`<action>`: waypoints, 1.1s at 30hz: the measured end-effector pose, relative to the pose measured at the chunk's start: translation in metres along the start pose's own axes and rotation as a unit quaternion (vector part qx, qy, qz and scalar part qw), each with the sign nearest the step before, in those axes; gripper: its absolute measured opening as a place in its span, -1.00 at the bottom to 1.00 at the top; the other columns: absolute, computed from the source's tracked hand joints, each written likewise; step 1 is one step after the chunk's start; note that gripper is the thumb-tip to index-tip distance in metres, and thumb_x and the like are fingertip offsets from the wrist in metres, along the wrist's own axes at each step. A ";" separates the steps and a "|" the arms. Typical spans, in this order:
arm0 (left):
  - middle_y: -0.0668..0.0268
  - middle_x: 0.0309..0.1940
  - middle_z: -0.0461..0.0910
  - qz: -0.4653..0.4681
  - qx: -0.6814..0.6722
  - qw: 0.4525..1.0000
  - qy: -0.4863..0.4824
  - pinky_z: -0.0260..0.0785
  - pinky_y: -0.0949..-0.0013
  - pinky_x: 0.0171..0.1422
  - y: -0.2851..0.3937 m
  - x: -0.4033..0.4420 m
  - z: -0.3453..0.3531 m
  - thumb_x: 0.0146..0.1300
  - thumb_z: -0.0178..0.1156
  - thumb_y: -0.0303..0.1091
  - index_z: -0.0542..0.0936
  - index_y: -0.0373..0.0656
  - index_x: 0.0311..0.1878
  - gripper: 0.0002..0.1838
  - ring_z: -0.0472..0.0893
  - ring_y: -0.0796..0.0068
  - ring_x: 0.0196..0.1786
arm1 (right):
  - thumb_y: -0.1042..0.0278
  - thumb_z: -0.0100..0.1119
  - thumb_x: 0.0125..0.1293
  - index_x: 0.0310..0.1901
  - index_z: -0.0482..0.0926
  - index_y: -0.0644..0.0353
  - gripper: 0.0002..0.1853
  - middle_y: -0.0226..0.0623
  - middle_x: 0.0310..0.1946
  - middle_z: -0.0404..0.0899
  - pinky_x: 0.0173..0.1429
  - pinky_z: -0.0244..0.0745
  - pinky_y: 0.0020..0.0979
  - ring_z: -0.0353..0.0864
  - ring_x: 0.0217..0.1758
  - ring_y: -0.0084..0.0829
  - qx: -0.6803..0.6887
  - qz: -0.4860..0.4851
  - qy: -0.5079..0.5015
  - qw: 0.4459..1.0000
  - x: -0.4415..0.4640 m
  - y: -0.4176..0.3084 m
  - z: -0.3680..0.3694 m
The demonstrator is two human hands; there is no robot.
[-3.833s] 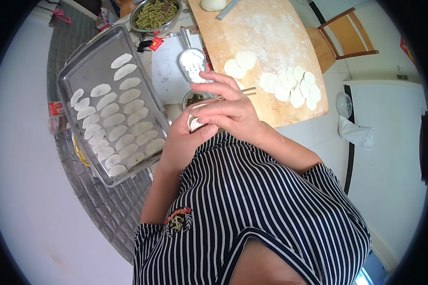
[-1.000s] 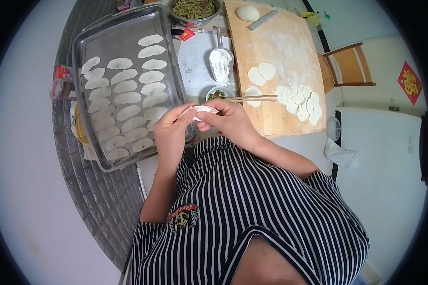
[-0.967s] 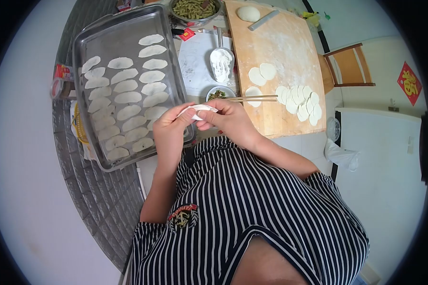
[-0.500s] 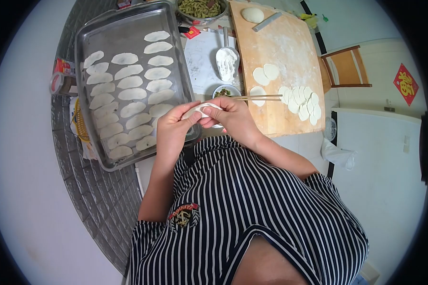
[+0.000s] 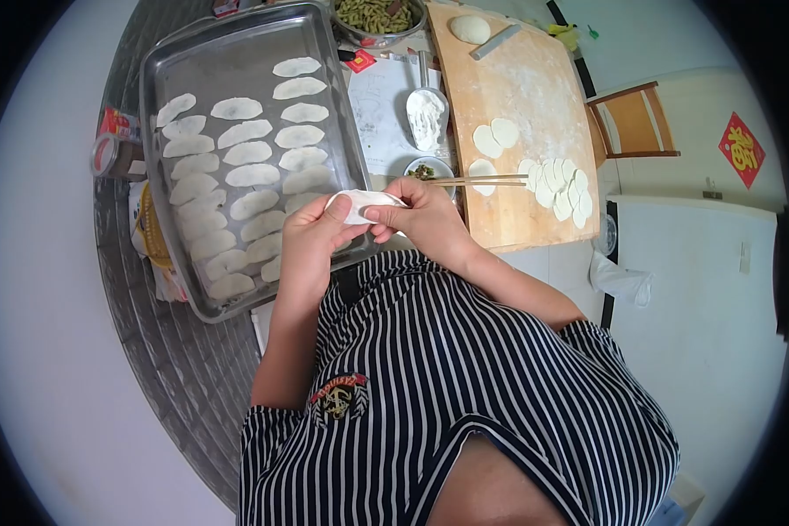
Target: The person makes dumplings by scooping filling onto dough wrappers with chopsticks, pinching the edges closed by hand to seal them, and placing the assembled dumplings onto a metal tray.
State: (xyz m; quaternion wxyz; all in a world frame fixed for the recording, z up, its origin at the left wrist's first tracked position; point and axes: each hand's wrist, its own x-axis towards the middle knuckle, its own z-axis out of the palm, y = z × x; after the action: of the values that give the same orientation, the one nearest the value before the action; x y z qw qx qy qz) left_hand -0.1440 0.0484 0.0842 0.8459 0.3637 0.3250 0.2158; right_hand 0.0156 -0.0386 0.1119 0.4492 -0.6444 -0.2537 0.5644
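Note:
A folded white dumpling (image 5: 361, 206) is held between my two hands, over the near right corner of the metal tray (image 5: 352, 140). My left hand (image 5: 314, 230) pinches its left end, thumb on top. At the other end, the thumb and fingers of my right hand (image 5: 431, 215) close on the edge. Several rows of finished dumplings (image 5: 247, 152) lie on the tray. Behind my right hand is a bowl of chopped filling (image 5: 425, 169), partly hidden, with chopsticks (image 5: 482, 181) reaching from it onto the wooden board (image 5: 535, 96).
On the board are overlapping round wrappers (image 5: 557, 188), a dough lump (image 5: 470, 30) and a grey rolling pin (image 5: 495, 41). A metal scoop of flour (image 5: 427, 118) lies between board and tray. Behind it stands a bowl of green pods (image 5: 377, 17). A chair (image 5: 637, 120) stands at the right.
The dumpling has turned so more of its long side shows. My left hand has shifted slightly down and left, its thumb now at the dumpling's left end. The whole view has moved a little.

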 end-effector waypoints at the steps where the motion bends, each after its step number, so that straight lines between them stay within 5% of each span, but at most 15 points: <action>1: 0.15 -0.09 0.65 -0.002 0.000 1.000 -0.002 0.54 0.33 0.09 0.001 0.002 -0.002 0.46 0.09 -0.23 0.57 -0.38 0.03 -0.65 0.66 0.42 -0.08 | 0.39 0.24 0.37 -0.19 0.59 0.33 -0.84 -0.27 -0.34 0.65 -0.13 0.61 -0.55 0.66 -0.31 -0.56 0.000 0.001 0.003 1.000 0.001 -0.003 0.000; 6: 0.13 -0.11 0.65 -0.027 -0.049 0.998 0.006 0.56 0.31 0.11 0.003 0.008 -0.013 0.44 0.11 -0.26 0.57 -0.42 0.01 -0.65 0.67 0.36 -0.07 | 0.28 0.10 0.46 -0.07 0.59 0.39 -0.72 -0.23 -0.29 0.67 -0.13 0.63 -0.55 0.68 -0.29 -0.54 0.089 -0.002 0.016 0.996 0.002 -0.006 0.002; 12: 0.13 -0.10 0.64 -0.037 0.002 0.999 -0.028 0.57 0.31 0.10 -0.001 0.017 -0.017 0.42 0.14 -0.28 0.55 -0.44 0.06 -0.64 0.67 0.35 -0.06 | 0.29 0.07 0.48 -0.06 0.60 0.40 -0.71 -0.24 -0.30 0.68 -0.11 0.64 -0.53 0.68 -0.27 -0.52 0.023 0.005 0.036 0.999 0.007 0.002 -0.003; 17: 0.09 -0.02 0.60 -0.016 -0.092 0.994 0.050 0.57 0.24 0.14 -0.003 0.053 -0.033 0.43 0.13 -0.29 0.50 -0.42 0.05 -0.66 0.66 0.27 -0.02 | 0.17 0.02 0.51 0.31 0.31 0.38 -0.49 -0.05 0.09 0.53 0.01 0.62 -0.41 0.65 -0.05 -0.36 0.090 -0.020 0.074 0.993 0.012 0.013 -0.013; 20: 0.10 -0.01 0.56 0.016 -0.057 0.989 0.133 0.53 0.17 0.23 0.013 0.097 -0.054 0.41 0.13 -0.35 0.37 -0.42 0.16 -0.61 0.64 0.24 0.03 | 0.19 0.00 0.51 0.30 0.34 0.35 -0.52 -0.08 0.08 0.56 0.05 0.60 -0.37 0.64 -0.01 -0.35 0.038 -0.011 0.107 0.993 0.009 0.020 -0.029; 26: 0.01 0.11 0.46 0.117 0.009 0.990 0.077 0.49 0.11 0.31 0.080 0.202 -0.102 0.43 0.08 -0.38 0.33 -0.46 0.11 -0.65 0.59 0.12 0.10 | 0.36 0.01 0.50 0.20 0.47 0.29 -0.67 -0.20 -0.03 0.61 0.07 0.58 -0.38 0.64 -0.04 -0.40 0.080 0.031 0.121 0.989 -0.010 0.047 -0.049; 30: 0.04 0.07 0.52 0.096 -0.013 0.994 0.054 0.52 0.21 0.24 0.120 0.268 -0.099 0.41 0.12 -0.35 0.40 -0.44 0.16 -0.61 0.61 0.14 0.07 | 0.37 0.00 0.50 0.18 0.49 0.30 -0.69 -0.21 -0.06 0.62 0.07 0.58 -0.40 0.64 -0.05 -0.41 0.100 0.049 0.134 0.985 -0.017 0.058 -0.061; 33: 0.10 0.06 0.54 0.051 0.161 0.978 0.123 0.47 0.23 0.23 0.118 0.312 -0.122 0.36 0.19 -0.32 0.44 -0.39 0.20 -0.56 0.57 0.24 0.13 | 0.35 0.02 0.49 0.15 0.51 0.30 -0.69 -0.23 -0.06 0.64 0.07 0.58 -0.41 0.65 -0.08 -0.44 0.096 0.063 0.140 0.983 -0.024 0.067 -0.070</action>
State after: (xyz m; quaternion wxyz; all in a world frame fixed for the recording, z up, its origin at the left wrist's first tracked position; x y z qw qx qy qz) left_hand -0.0287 0.3697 -0.0130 0.7176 0.4816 0.4386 0.2465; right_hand 0.0650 -0.1104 0.0627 0.5036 -0.6859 -0.0921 0.5172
